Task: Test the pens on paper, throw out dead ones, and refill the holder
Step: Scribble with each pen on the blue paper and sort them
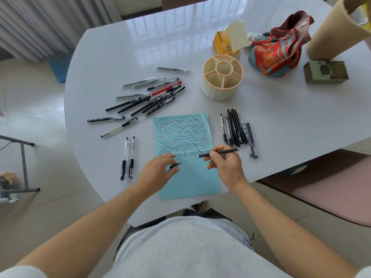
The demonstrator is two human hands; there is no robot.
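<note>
White table (112, 57) is carrying a blue paper (188, 177) at six o'clock. Right hand (226, 165) is gripping a black pen (218, 152), tip over the scribbles; left hand (158, 169) is pinching its cap (175, 165). Pen holder (221, 77) is sitting at one o'clock, loose pens (148, 97) at ten.

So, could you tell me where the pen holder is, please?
In the head view, the pen holder stands upright at the table's far right, beside the yellow tissue pack.

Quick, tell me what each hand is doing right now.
Left hand: pinching a black pen cap over the blue paper.
Right hand: holding an uncapped black pen, tip toward the paper.
</note>
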